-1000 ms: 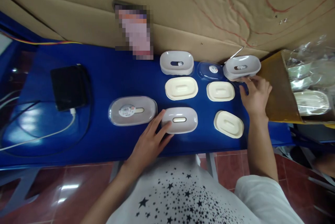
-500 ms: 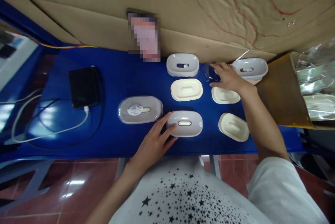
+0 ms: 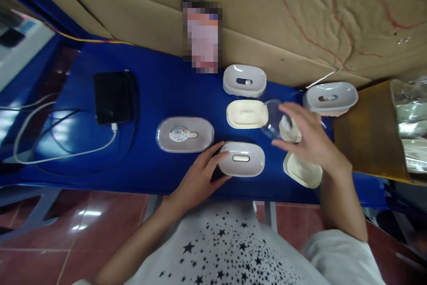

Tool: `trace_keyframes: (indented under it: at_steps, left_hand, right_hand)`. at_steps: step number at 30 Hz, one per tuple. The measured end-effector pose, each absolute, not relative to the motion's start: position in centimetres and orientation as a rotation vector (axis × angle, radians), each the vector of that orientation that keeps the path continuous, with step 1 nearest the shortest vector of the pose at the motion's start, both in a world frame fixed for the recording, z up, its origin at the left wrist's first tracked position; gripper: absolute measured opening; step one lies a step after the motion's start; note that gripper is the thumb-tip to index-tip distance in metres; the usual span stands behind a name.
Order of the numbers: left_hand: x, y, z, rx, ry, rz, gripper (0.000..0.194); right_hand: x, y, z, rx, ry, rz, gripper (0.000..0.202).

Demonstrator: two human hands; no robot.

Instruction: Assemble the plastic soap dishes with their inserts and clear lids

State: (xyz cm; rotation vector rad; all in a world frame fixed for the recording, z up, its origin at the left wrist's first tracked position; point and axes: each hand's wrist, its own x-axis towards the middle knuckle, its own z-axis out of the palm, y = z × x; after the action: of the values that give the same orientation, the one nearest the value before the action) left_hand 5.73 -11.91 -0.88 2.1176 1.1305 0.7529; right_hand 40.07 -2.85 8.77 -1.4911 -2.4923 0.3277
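My left hand (image 3: 200,174) grips the left end of a pale grey oval dish (image 3: 247,169) with a slot in its middle, which stands on the blue table. Above the table, a clear plastic cover (image 3: 271,118) is held in my right hand (image 3: 310,136), fingers and thumb curved round it. Partly hidden behind that cover and hand is one cream oval insert (image 3: 290,131). Another cream insert (image 3: 302,171) lies below my right hand, and a third cream insert (image 3: 247,114) lies above the gripped dish. A dish under a clear cover with a round label (image 3: 179,134) sits left of my left hand.
Two more grey dishes stand at the back, a left one (image 3: 245,81) and a right one (image 3: 331,96). An open cardboard box (image 3: 370,129) with plastic-wrapped items stands at right. A black device (image 3: 112,97) with cables lies at left. Brown cardboard (image 3: 250,18) lines the back.
My right hand has lifted the clear cover off the back of the table and brought it toward me. My left hand still holds the dish. The whole view has shifted slightly.
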Motion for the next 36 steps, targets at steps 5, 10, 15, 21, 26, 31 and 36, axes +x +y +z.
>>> trace_keyframes:
  at_steps: [5, 10, 15, 21, 26, 31, 36]
  left_hand:
    - [6.0, -11.7, -1.9, 2.058, 1.132, 0.818, 0.091]
    - [5.9, -11.7, -1.9, 2.067, 1.126, 0.806, 0.096]
    - [5.9, -11.7, -1.5, 2.079, 1.104, 0.795, 0.091]
    - [5.2, -11.7, -1.2, 2.113, 1.059, 0.758, 0.085]
    - [4.7, -12.0, -1.0, 2.128, 1.059, 0.720, 0.082]
    - [4.6, -12.4, -1.1, 2.110, 1.071, 0.708, 0.077]
    - [4.7, -12.5, -0.9, 2.179, 1.061, 0.708, 0.076]
  right_hand:
    - [34.5, -8.8, 7.2, -1.232, -2.698, 0.535, 0.080]
    - [32.8, -9.8, 5.3, -1.160, -2.705, 0.475, 0.076]
    - [33.1, -10.4, 3.9, -1.151, -2.720, 0.372, 0.084]
    - [32.7, -11.3, 3.5, -1.138, -2.779, 0.257, 0.077]
    - [32.3, -11.6, 3.8, -1.146, -2.801, 0.282, 0.077]
    - [32.3, -11.5, 3.4, -1.151, -2.742, 0.314, 0.076]
    - [32.5, -11.2, 2.4, -1.082, -2.694, 0.301, 0.078]
